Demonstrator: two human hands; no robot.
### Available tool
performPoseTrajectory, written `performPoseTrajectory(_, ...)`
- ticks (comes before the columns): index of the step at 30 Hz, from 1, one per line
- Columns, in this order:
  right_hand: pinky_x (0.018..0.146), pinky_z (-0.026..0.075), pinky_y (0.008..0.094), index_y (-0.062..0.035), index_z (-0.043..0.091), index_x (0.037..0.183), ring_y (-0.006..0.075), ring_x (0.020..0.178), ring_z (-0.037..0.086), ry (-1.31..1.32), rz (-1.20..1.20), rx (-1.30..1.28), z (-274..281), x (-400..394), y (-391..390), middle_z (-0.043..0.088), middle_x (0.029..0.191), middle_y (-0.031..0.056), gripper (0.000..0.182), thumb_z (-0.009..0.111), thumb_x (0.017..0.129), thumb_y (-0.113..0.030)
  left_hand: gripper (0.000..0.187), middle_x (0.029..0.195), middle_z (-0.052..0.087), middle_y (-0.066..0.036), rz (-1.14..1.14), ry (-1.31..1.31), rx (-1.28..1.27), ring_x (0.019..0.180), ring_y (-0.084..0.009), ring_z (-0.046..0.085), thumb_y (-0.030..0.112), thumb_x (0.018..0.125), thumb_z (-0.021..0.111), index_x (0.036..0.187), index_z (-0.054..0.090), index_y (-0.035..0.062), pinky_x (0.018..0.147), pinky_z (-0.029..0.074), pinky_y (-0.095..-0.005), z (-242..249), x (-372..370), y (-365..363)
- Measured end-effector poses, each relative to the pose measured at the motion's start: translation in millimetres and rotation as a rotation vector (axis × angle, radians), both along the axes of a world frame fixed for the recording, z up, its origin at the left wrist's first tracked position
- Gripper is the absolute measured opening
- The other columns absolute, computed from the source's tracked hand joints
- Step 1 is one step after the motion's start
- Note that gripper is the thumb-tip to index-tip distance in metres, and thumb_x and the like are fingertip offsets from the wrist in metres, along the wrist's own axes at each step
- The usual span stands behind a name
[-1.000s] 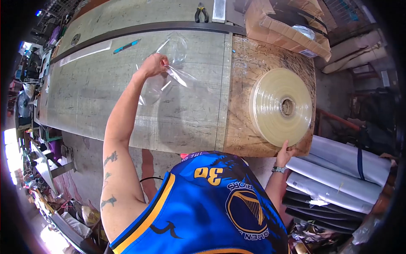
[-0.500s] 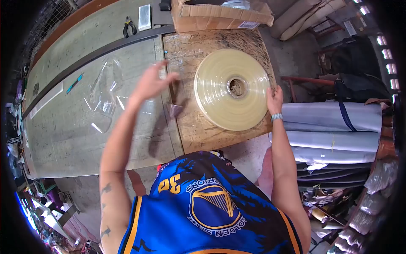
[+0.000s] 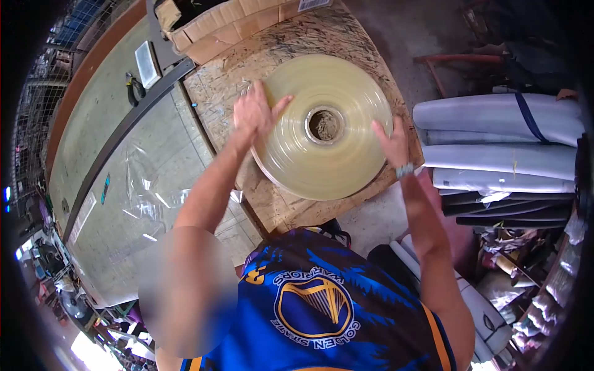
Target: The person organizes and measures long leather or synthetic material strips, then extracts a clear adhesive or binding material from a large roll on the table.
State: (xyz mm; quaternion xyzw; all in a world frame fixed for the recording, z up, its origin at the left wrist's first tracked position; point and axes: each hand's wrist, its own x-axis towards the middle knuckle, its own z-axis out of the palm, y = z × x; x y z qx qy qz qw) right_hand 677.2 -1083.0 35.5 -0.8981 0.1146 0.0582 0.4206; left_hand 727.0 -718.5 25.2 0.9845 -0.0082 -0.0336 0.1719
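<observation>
Both hands on the roll

Left hand (image 3: 253, 112) at the near-left rim, right hand (image 3: 393, 143) at the right rim, both with fingers apart. Plastic roll (image 3: 297, 157) lies flat on wooden board (image 3: 275, 207), cardboard box (image 3: 232, 25) near.

Yellowish plastic roll (image 3: 309, 170), flat, on wood (image 3: 278, 211)
</observation>
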Motion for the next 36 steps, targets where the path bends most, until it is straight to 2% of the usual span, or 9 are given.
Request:
performPoseTrajectory(4, 0.099, 0.048, 0.0437, 0.0037, 0.059, 0.120, 0.0361, 0.115, 0.063, -0.013, -0.247, -0.162, -43, -99, 32, 0.065, 0.121, 0.0244, 0.050, 0.077, 0.091, -0.033, 0.106, 0.111, 0.071, -0.026, -0.391, 0.085, 0.002, 0.103, -0.0419, 0.071, 0.088, 0.079, 0.057, 0.134, 0.053, -0.0022, 0.093, 0.055, -0.0513, 9, 80, -4)
performPoseTrajectory(7, 0.105, 0.045, 0.0435, 0.0069, 0.055, 0.126, 0.0336, 0.119, 0.060, -0.265, -0.364, 0.091, -30, -142, 97, 0.060, 0.129, 0.0237, 0.052, 0.076, 0.094, -0.029, 0.109, 0.114, 0.071, -0.027, -0.598, 0.025, -0.028, 0.114, -0.0398, 0.068, 0.092, 0.072, 0.060, 0.139, 0.055, 0.0054, 0.100, 0.052, -0.0505, 7, 118, -29)
performPoseTrajectory(13, 0.104, 0.045, 0.0424, 0.0115, 0.047, 0.128, 0.0283, 0.116, 0.059, -0.146, -0.398, 0.179, -53, -167, 104, 0.059, 0.129, 0.0239, 0.058, 0.074, 0.098, -0.030, 0.091, 0.152, 0.047, -0.024, -0.236, -0.222, -0.231, 0.143, -0.0423, 0.043, 0.066, 0.087, 0.066, 0.151, 0.041, 0.0075, 0.117, 0.034, -0.0548, -16, 59, -31)
performPoseTrajectory(17, 0.101, 0.047, 0.0415, 0.0114, 0.049, 0.126, 0.0285, 0.112, 0.060, -0.141, -0.360, 0.214, -56, -165, 87, 0.060, 0.122, 0.0227, 0.057, 0.073, 0.098, -0.032, 0.097, 0.143, 0.053, -0.025, 0.013, -0.291, -0.153, 0.138, -0.0413, 0.047, 0.061, 0.077, 0.079, 0.147, 0.047, 0.0032, 0.118, 0.030, -0.0570, 32, -111, 39)
performPoseTrajectory(20, 0.097, 0.050, 0.0423, 0.0119, 0.052, 0.123, 0.0306, 0.107, 0.063, -0.157, -0.349, -0.023, -65, -168, 90, 0.060, 0.117, 0.0222, 0.056, 0.072, 0.099, -0.035, 0.057, 0.114, 0.068, -0.016, -0.097, -0.072, -0.136, 0.120, -0.0372, 0.058, 0.035, 0.084, 0.078, 0.129, 0.060, 0.0049, 0.109, 0.039, -0.0533, -5, -231, 69)
performPoseTrajectory(25, 0.097, 0.050, 0.0440, 0.0116, 0.054, 0.124, 0.0312, 0.107, 0.064, -0.188, -0.305, 0.144, -69, -161, 85, 0.063, 0.120, 0.0245, 0.058, 0.073, 0.098, -0.036, 0.023, 0.102, 0.070, -0.017, -0.086, -0.077, -0.494, 0.098, -0.0382, 0.067, 0.009, 0.087, 0.068, 0.110, 0.069, 0.0059, 0.086, 0.054, -0.0474, 10, -256, 140)
performPoseTrajectory(27, 0.097, 0.051, 0.0436, 0.0108, 0.057, 0.123, 0.0308, 0.106, 0.065, -0.167, -0.266, 0.065, -70, -159, 83, 0.065, 0.117, 0.0245, 0.057, 0.074, 0.097, -0.037, 0.024, 0.097, 0.071, -0.016, 0.191, -0.080, -0.631, 0.084, -0.0279, 0.070, 0.008, 0.087, 0.071, 0.110, 0.070, 0.0038, 0.077, 0.057, -0.0401, 35, -261, 186)
performPoseTrajectory(29, 0.096, 0.051, 0.0429, 0.0104, 0.058, 0.122, 0.0300, 0.104, 0.066, -0.183, -0.233, 0.080, -72, -154, 78, 0.067, 0.114, 0.0238, 0.057, 0.074, 0.096, -0.038, 0.027, 0.079, 0.069, -0.008, 0.313, -0.061, -0.545, 0.074, -0.0154, 0.065, 0.004, 0.085, 0.070, 0.112, 0.071, 0.0034, 0.070, 0.055, -0.0336, 40, -261, 255)
performPoseTrajectory(36, 0.084, 0.053, 0.0382, 0.0086, 0.058, 0.117, 0.0249, 0.091, 0.065, 0.023, -0.204, -0.056, -55, -162, 41, 0.066, 0.103, 0.0179, 0.058, 0.074, 0.096, -0.043, 0.018, 0.079, 0.072, -0.008, 0.357, 0.187, -0.353, 0.071, -0.0152, 0.065, 0.012, 0.078, 0.079, 0.090, 0.071, 0.0006, 0.069, 0.052, -0.0330, 9, -271, 405)
